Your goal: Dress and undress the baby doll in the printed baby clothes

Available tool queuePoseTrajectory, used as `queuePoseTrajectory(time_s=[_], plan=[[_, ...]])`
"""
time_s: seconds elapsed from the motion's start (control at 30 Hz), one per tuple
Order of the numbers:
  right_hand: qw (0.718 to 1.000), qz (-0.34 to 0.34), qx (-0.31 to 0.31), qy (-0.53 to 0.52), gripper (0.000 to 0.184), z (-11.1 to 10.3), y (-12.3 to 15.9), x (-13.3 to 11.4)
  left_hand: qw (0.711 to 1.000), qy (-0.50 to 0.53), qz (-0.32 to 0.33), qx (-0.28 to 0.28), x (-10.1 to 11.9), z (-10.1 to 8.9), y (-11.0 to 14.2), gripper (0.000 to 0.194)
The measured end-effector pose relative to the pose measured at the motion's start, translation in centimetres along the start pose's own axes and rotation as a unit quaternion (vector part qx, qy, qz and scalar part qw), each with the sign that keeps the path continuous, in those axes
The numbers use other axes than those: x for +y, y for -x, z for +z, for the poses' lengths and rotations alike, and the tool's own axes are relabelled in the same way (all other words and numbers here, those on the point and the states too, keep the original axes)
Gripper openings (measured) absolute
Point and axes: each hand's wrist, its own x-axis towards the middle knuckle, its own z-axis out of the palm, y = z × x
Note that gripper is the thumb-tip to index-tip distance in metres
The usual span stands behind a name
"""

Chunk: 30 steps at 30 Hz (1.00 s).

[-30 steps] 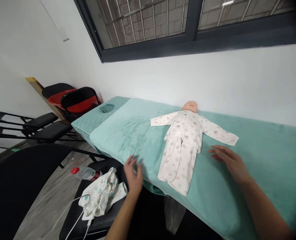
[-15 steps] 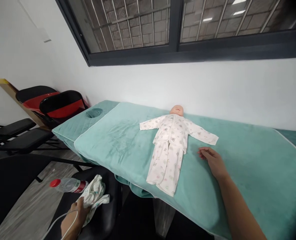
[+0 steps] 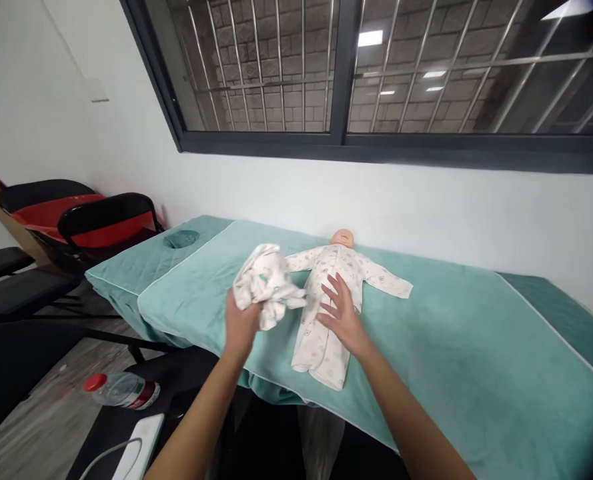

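A bunched white cloth with green marks [image 3: 269,280] is gripped in my left hand [image 3: 243,323], held up over the green-covered bed. My right hand [image 3: 343,313] is raised with its fingers spread, holding nothing, in front of the doll's clothes. On the bed a baby doll [image 3: 343,238] lies on its back, its head toward the wall. It wears a white patterned long-sleeved top [image 3: 376,273] and matching trousers [image 3: 321,353]. The cloth hides the end of one sleeve, and my right hand covers part of the top's lower front.
The bed's teal cover [image 3: 451,347] runs along the wall under a barred window [image 3: 276,73]. At lower left a black chair seat [image 3: 181,373] holds a red-capped bottle [image 3: 126,390] and a white device with a cable [image 3: 139,443]. Folding chairs [image 3: 106,220] stand at the left.
My left hand has lifted the cloth from the chair seat up over the bed, uncovering the white device. My right hand has moved left toward the doll, its fingers now spread.
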Motion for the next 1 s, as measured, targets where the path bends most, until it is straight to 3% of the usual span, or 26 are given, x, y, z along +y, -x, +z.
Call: queuePoseTrajectory(time_s=[0.07,0.13,0.23,0.33,0.43,0.5,0.6,0.67,0.77,0.9,0.97,1.0], plan=[[0.998,-0.025,-0.029,0.057,0.105,1.5,-0.7,-2.1,0.978,0.16,-0.02,-0.132,2.5,3.7,1.1,0.064],[0.989,-0.063,0.009,0.131,0.103,1.3,-0.9,-4.1,0.924,0.259,-0.102,-0.261,3.9,5.7,2.9,0.058],[0.959,-0.131,0.07,0.243,0.081,-1.6,-0.1,-6.5,0.838,0.303,-0.181,-0.416,4.0,6.1,5.0,0.067],[0.923,-0.161,0.07,0.343,0.071,-6.5,1.2,-7.9,0.802,0.292,-0.182,-0.488,2.9,4.9,5.3,0.062],[0.881,-0.106,0.128,0.443,0.069,-12.1,2.6,-6.9,0.806,0.287,-0.192,-0.48,1.5,3.8,4.7,0.046],[0.85,-0.033,0.167,0.499,0.072,-15.5,4.0,-4.3,0.814,0.291,-0.218,-0.453,0.4,3.3,4.3,0.039],[0.812,0.056,0.119,0.569,0.067,-18.9,6.3,1.2,0.834,0.288,-0.249,-0.4,-1.6,3.0,4.3,0.034],[0.787,0.068,0.114,0.603,0.066,-20.0,7.4,4.0,0.848,0.285,-0.258,-0.366,-3.0,2.9,4.3,0.031],[0.771,0.09,0.089,0.624,0.074,-20.6,7.9,4.5,0.871,0.275,-0.255,-0.317,-4.5,2.8,3.9,0.026],[0.741,0.157,0.07,0.649,0.088,-18.7,7.3,0.0,0.906,0.24,-0.221,-0.271,-5.5,2.6,1.7,0.024],[0.751,0.113,0.084,0.645,0.082,-16.2,6.4,-2.1,0.919,0.219,-0.196,-0.261,-5.7,3.4,0.0,0.025],[0.774,0.066,0.077,0.626,0.074,-14.7,5.7,-2.7,0.926,0.209,-0.18,-0.256,-5.8,4.3,-1.0,0.026]])
